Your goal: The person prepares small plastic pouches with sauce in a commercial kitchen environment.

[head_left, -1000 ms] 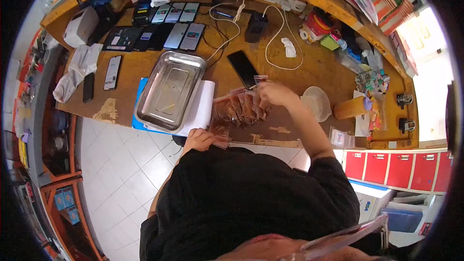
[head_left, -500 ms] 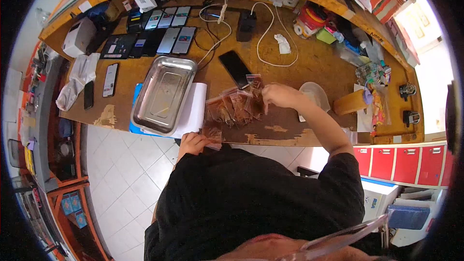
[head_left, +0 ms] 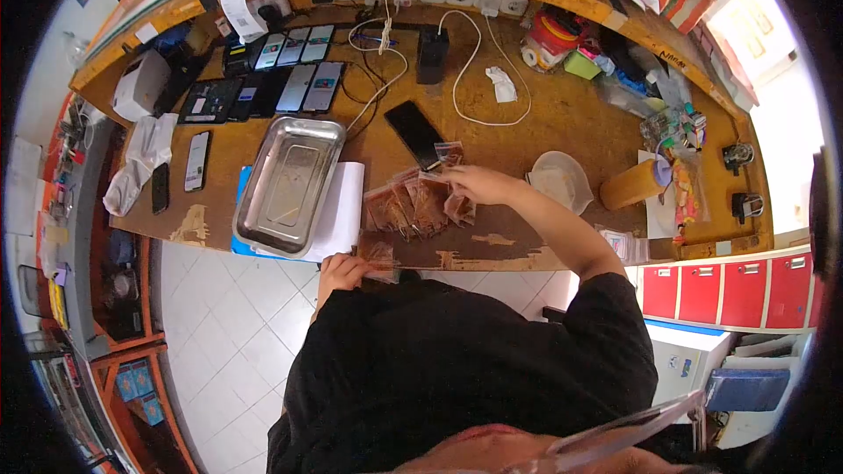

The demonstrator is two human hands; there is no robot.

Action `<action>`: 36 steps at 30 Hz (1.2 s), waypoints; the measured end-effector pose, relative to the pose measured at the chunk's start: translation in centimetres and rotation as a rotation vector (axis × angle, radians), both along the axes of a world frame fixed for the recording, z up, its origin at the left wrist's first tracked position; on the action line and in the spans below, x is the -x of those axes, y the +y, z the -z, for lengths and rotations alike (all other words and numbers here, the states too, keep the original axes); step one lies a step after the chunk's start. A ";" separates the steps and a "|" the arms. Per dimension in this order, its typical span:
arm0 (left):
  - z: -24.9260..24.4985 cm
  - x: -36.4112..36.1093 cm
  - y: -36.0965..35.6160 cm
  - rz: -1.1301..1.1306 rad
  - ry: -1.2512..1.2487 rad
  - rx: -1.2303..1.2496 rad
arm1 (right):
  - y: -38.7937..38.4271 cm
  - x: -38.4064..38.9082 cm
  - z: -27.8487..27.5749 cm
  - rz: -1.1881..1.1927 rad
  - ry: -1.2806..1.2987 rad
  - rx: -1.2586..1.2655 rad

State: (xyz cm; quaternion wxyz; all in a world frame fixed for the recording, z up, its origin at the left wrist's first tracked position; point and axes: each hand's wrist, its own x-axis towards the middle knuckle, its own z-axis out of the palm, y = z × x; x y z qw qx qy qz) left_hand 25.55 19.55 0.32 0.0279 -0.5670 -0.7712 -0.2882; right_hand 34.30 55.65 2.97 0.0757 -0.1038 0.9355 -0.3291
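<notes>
My right hand (head_left: 479, 184) is over the small clear zip bags (head_left: 407, 204) with brown contents, its fingers closed on one bag (head_left: 457, 209) at the right end of the row. The bags lie overlapping on the wooden desk; what is inside them is too small to name. At the desk's front edge, my left hand (head_left: 341, 272) has its fingers curled on another clear plastic bag (head_left: 378, 256). A black phone (head_left: 413, 133) lies just behind the bags. Beside them on the left, a metal tray (head_left: 288, 186) rests on white paper (head_left: 348, 206) and a blue folder.
Several phones (head_left: 297, 86) stand in rows at the back left, near a white box-shaped device (head_left: 141, 86). White cables (head_left: 479, 118) loop across the back. To the right are a plastic bowl (head_left: 562, 177), a tan cylinder (head_left: 628, 185) and red drawers (head_left: 702, 298) below.
My right hand has moved left, from the right end of the bags towards the phone, and bags under it have shifted. My left hand stays at the front edge. The camera view has shifted slightly.
</notes>
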 end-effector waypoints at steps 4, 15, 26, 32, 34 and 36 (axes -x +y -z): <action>-0.3 -0.3 0.1 -0.027 -0.005 0.018 | 2.5 -0.4 -1.8 -0.049 -0.113 -0.068; -1.7 -0.5 0.7 -0.016 -0.008 0.029 | 5.8 5.5 5.7 0.428 0.112 -0.074; -1.3 -0.9 2.4 0.030 -0.003 -0.058 | -2.8 3.6 -5.4 0.364 0.405 -0.107; -0.2 -1.1 2.8 -0.031 -0.002 -0.093 | -13.6 2.5 -2.3 0.286 0.447 0.012; -0.1 -1.1 2.9 -0.047 -0.002 -0.132 | -15.5 1.8 0.6 0.121 0.336 0.155; 0.8 -0.8 2.8 -0.043 -0.015 -0.164 | -16.8 1.1 2.3 0.143 0.334 0.239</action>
